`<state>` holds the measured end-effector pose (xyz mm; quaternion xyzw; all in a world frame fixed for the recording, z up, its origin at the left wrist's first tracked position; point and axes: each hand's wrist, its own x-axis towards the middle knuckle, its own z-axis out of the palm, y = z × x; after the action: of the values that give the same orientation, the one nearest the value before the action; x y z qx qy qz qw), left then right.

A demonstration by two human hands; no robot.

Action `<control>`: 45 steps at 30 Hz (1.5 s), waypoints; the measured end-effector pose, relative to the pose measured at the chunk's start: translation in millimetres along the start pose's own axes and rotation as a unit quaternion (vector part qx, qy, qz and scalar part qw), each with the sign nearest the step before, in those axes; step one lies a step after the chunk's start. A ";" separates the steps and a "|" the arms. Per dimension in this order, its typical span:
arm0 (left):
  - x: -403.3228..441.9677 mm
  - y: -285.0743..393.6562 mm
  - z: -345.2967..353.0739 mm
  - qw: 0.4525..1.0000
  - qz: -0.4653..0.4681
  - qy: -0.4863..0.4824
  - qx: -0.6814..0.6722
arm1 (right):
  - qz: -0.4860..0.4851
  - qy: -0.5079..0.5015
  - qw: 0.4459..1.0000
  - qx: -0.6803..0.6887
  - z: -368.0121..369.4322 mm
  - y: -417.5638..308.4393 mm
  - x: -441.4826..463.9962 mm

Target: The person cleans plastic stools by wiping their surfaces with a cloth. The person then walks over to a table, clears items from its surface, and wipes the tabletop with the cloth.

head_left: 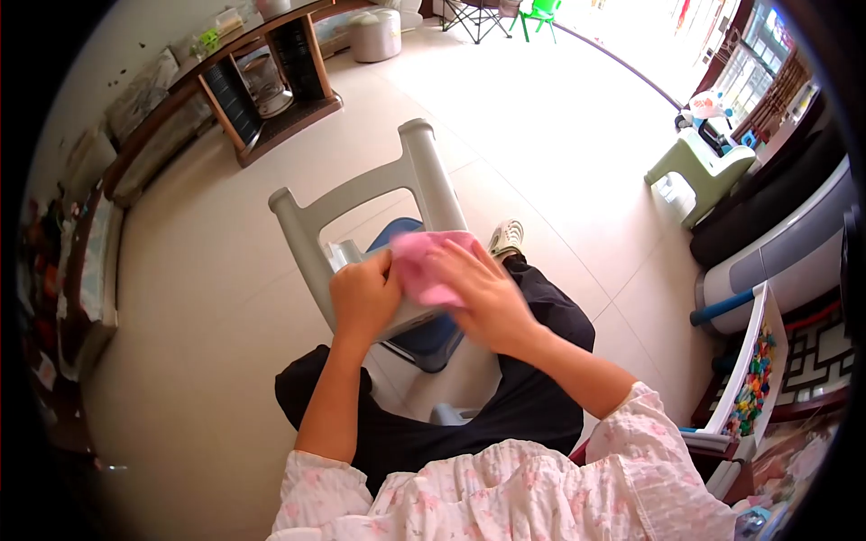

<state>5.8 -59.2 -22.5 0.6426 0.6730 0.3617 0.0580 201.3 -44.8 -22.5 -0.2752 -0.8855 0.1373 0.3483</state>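
A light grey plastic stool (pixel 361 195) is tilted in front of my knees, its legs pointing away from me. My left hand (pixel 363 298) is closed round the stool's near left part, beside the cloth. Under my right hand (pixel 478 293), slightly blurred, a pink cloth (pixel 424 266) lies bunched against the stool's near end, and the hand presses on it. Below the stool there is a blue and grey object (pixel 424 347), partly hidden by the stool and my hands.
A wooden table (pixel 248 144) and a round pouf (pixel 374 36) stand at the back left. At the right are a green stool (pixel 699 171), a grey cylindrical object (pixel 767 252) and a white-edged bin of colourful pieces (pixel 753 383). A green chair (pixel 538 16) stands far back.
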 end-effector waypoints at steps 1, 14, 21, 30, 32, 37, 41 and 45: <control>-0.3 -7.3 4.3 0.998 0.046 0.031 -0.013 | -0.009 0.015 1.000 -0.025 5.8 -0.3 4.5; -23.0 1.7 -15.7 1.000 0.004 0.014 -0.019 | 0.041 0.135 0.968 0.206 25.1 81.6 111.5; -24.6 -6.7 -10.2 0.999 -0.002 0.053 -0.006 | 0.144 0.104 0.953 0.246 32.3 3.4 -38.4; -6.3 20.3 -30.2 0.995 -0.021 -0.067 -0.070 | 0.174 0.142 0.943 0.247 41.5 -12.5 -78.7; 0.6 40.5 -25.0 0.993 -0.031 -0.107 -0.023 | 0.157 0.119 0.943 0.268 43.8 -14.3 -75.1; 5.8 39.8 -9.3 0.991 -0.045 -0.095 0.084 | 0.173 0.142 0.908 0.356 60.7 -21.7 -64.9; -13.7 37.6 -13.8 0.992 0.009 -0.090 0.088 | 0.191 0.259 0.895 0.309 62.5 8.0 -16.1; -22.2 33.9 -23.0 0.994 0.039 -0.070 0.079 | 0.201 0.283 0.910 0.227 40.7 41.5 42.8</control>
<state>24.9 -91.7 4.7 0.6947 0.6680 0.2637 0.0394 163.4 11.7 -46.6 -0.3880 -0.6210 0.3179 0.6023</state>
